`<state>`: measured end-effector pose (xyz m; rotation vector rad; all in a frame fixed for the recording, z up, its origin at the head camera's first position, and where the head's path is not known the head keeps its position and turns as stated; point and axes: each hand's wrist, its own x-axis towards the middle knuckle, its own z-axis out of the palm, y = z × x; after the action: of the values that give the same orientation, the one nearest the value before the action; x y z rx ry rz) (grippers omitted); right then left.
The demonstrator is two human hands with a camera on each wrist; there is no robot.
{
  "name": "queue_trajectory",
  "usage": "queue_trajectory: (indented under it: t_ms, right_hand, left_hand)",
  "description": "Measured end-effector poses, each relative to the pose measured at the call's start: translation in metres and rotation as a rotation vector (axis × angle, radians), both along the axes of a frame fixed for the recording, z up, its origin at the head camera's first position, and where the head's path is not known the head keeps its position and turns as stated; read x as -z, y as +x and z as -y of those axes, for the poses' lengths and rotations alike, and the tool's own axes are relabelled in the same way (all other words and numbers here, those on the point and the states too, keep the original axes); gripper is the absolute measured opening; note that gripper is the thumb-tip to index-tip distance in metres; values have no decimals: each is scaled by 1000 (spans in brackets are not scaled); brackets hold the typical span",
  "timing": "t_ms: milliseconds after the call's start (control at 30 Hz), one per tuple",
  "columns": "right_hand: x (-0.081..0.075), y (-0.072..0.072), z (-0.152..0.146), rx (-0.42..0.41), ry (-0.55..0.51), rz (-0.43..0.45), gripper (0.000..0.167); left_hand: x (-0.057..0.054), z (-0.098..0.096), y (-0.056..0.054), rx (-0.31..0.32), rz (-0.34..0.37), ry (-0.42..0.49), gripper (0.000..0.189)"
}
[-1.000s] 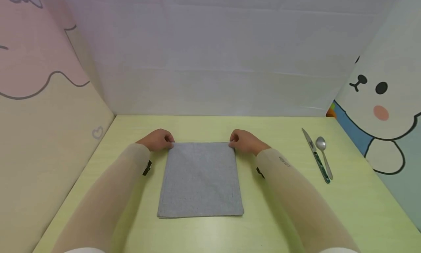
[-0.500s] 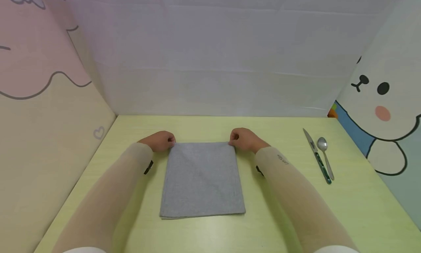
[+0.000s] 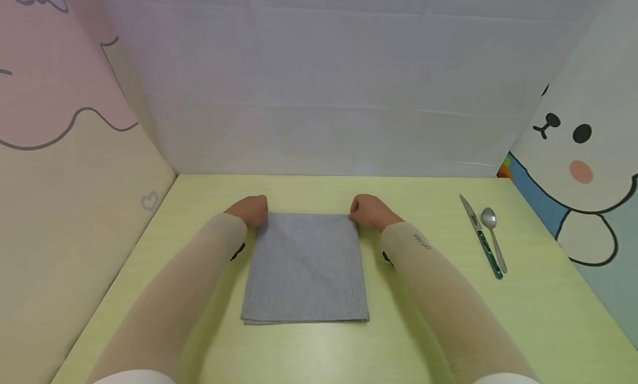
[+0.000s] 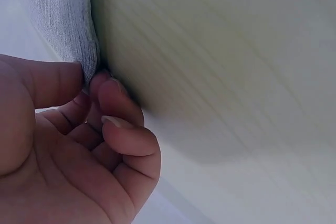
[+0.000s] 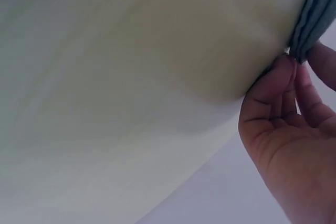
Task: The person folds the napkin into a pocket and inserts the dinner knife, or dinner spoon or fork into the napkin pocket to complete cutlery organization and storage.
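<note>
A grey folded cloth (image 3: 306,267) lies roughly square in the middle of the table. At its far left corner my left hand (image 3: 253,210) pinches the fabric; in the left wrist view the thumb presses the cloth's corner (image 4: 79,40) against curled fingers (image 4: 118,100). My right hand (image 3: 370,211) pinches the far right corner. Stacked layers of the cloth (image 5: 311,22) show between thumb and fingers in the right wrist view. Along the near edge a lower layer peeks out slightly at the left.
To the right, a table knife (image 3: 480,237) with a dark green patterned handle lies beside a metal spoon (image 3: 492,234) on the pale yellow table (image 3: 423,339). A white sheet (image 3: 324,96) stands behind the table, with cartoon-printed panels (image 3: 578,206) at the sides.
My left hand has shifted slightly right and turned, its knuckles now covering the fingertips in the head view. The cloth's near edge has moved a little away from me. My right hand stays at its corner.
</note>
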<state>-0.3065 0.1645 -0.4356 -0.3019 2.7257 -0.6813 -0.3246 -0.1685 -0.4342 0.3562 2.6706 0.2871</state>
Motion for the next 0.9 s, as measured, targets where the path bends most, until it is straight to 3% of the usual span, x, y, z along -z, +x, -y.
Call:
queue_trajectory:
  t_ms: [267, 500, 633, 767, 900]
  right_hand:
    - [3, -1, -3, 22, -22, -35, 15]
    - [5, 0, -2, 28, -35, -42, 15]
    - [4, 1, 0, 26, -33, -46, 16]
    - [3, 5, 2, -3, 4, -70, 22]
    - [0, 17, 4, -137, 129, -186, 34]
  left_hand:
    - [5, -5, -2, -80, -71, 0, 20]
    - [9, -4, -4, -71, -145, -6, 15]
    - [10, -2, -3, -39, -186, -32, 17]
    - [9, -6, 6, 13, -307, -102, 18]
    - [7, -21, 25, 177, -432, -104, 28]
